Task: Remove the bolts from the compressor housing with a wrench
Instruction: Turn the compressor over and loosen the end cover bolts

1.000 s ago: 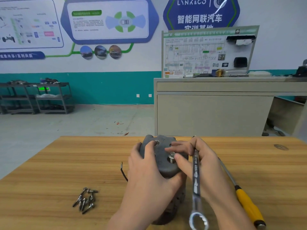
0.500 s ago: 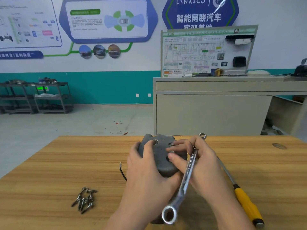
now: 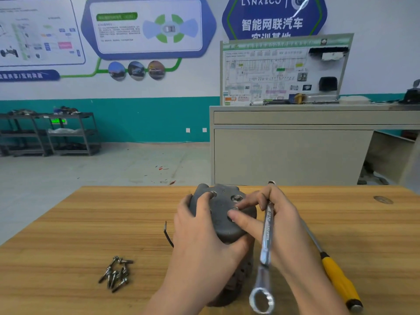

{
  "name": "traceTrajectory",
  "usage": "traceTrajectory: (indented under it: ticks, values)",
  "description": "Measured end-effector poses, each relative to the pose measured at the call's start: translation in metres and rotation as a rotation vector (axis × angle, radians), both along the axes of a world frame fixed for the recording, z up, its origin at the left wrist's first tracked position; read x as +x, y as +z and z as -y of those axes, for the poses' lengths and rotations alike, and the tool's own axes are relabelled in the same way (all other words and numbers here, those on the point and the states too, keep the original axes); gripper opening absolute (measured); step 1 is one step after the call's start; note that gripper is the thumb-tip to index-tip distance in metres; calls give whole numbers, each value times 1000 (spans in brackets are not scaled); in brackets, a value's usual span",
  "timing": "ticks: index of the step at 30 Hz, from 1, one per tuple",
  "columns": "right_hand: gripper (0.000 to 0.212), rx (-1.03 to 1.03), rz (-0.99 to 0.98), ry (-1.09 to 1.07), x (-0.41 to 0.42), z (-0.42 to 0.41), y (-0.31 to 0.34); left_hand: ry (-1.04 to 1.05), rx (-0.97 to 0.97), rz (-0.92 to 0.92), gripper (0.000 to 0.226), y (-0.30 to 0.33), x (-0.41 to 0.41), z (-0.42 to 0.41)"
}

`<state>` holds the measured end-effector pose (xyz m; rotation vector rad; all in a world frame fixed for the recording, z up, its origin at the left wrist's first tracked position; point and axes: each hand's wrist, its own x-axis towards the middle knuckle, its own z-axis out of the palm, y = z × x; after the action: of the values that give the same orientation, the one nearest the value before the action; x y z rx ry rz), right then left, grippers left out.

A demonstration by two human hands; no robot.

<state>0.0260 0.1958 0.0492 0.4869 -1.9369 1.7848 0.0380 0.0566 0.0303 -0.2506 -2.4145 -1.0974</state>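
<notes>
i see the dark grey cast-metal compressor housing (image 3: 223, 214) standing near the middle of the pale wooden table (image 3: 68, 223), my left hand (image 3: 204, 237) wrapped around its 9 o'clock side while my right hand (image 3: 275, 223) pinches a loosened steel bolt (image 3: 235, 209) on the top face between thumb and forefinger, the long chrome ring wrench (image 3: 264, 253) tucked under its other fingers. i judge this the finger-spinning step: next, lift that bolt out, drop it on the pile of removed bolts (image 3: 117, 272) at 8 o'clock, then ring the hex bolt (image 3: 236, 197) at 12 o'clock.
</notes>
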Motion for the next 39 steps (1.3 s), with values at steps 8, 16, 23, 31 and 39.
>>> traceTrajectory:
  ticks: [8, 16, 23, 31, 39]
  values:
    - [40, -9, -13, -7, 2, 2, 0, 1, 2, 8, 92, 1, 0, -1]
    - [42, -50, -8, 31, 2, 3, 0, -1, 6, 4, 89, 2, 2, -1]
    - [35, -79, 1, 96, 4, 2, 2, 1, 1, 15, 93, 5, 3, -3]
    - [42, -67, -57, 25, -4, -3, -3, -11, 43, 64, 87, 9, 7, -2]
    - [36, -69, -92, 51, -5, -3, -6, -53, -194, -4, 43, 23, 8, 0]
